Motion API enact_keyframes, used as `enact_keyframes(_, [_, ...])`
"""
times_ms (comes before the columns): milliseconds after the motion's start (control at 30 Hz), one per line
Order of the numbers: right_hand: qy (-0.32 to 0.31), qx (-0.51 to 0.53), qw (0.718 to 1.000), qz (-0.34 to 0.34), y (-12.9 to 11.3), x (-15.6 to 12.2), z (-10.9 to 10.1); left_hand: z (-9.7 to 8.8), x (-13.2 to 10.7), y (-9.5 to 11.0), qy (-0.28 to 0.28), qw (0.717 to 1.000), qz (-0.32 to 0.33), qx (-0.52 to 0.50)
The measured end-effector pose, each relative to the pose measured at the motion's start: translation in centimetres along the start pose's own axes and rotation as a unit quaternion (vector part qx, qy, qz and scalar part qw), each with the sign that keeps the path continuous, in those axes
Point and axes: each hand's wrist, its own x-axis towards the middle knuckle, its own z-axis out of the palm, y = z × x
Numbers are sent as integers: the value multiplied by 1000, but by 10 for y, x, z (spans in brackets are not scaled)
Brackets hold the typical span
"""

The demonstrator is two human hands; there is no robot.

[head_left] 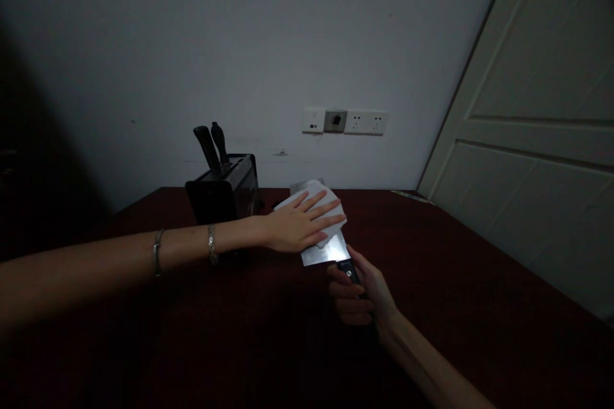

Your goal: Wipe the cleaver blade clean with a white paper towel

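A broad-bladed steel cleaver with a black riveted handle is at the middle of the scene, its handle toward the near right and its blade running far and left. A thin white sheet, paper or cloth, covers most of the blade. The left hand lies flat on the sheet with fingers spread; the right hand is wrapped around the handle. Two silver-coloured bracelets circle the left forearm. Under the hands is a dark reddish-brown table. Left of the sheet stands a black boxy knife block with two black handles sticking up. Beyond is a pale grey wall with a row of switches and sockets; a panelled whitish door is at right.
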Motion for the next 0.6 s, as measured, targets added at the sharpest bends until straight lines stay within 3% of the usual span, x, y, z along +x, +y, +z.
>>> enact_keyframes(100, [-4,-6,1000,-7,0,-1,-1,3,-6,18,-4,999,33,-4])
enact_keyframes(200, [-8,-6,1000,-10,-1,-1,-1,2,-6,21,2,999,43,-6])
enact_keyframes(600, [-31,24,999,-6,-1,-1,2,-9,17,-41,-13,1000,-24,3])
